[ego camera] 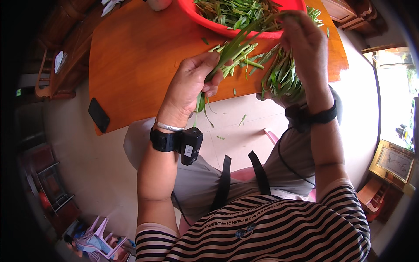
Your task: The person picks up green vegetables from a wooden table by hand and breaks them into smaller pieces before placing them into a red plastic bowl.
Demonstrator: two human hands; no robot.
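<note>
My left hand point(196, 77) grips long, narrow green leaves point(233, 47) just beyond the table's near edge, their lower ends hanging below the fist. My right hand point(306, 42) is raised in front of the basin, its fingers pinched on the far end of that same greenery; the fingertips are partly blurred. Behind the left hand, a small heap of pale green cut stems point(240, 57) lies on the table. A bunch of leafy stalks point(283, 73) droops over the table edge, partly hidden by my right forearm. The red plastic basin point(212, 28) holds many loose green leaves and stalks.
The orange-brown wooden table point(131, 65) bears a black smartphone point(99, 114) at its near left corner. A pale cup point(159, 4) stands at the back. Leaf scraps point(242, 120) lie on the tiled floor. Pink plastic chairs point(98, 237) and a person point(90, 244) are at lower left.
</note>
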